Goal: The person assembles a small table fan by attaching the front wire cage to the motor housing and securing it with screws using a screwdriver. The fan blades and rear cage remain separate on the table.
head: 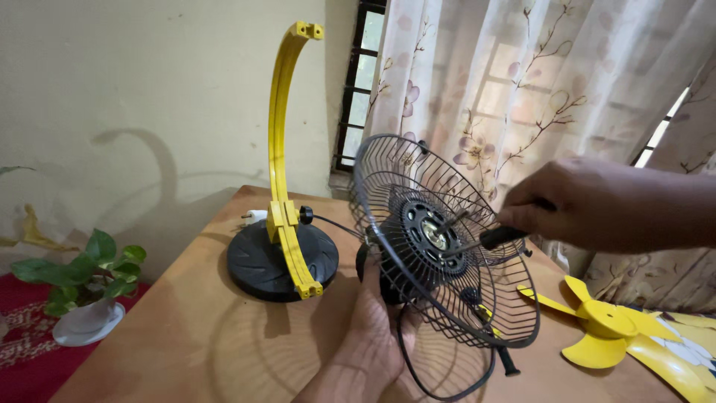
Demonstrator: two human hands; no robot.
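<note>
The motor housing behind the black wire fan guard (447, 239) is lying mostly hidden by the left hand (377, 328), whose fingers are wrapping out of sight around it, and the yellow blade (608, 321) at the right edge of the wooden surface (186, 336) is being cut off by the frame. The left hand's grip is closing around the motor, holding the guard tilted above the middle of the surface. The right hand (567, 201) is pinching shut on a black-handled screwdriver (485, 240), its tip touching the guard's hub, while the yellow stand (287, 194) is sitting toward the far-left corner.
</note>
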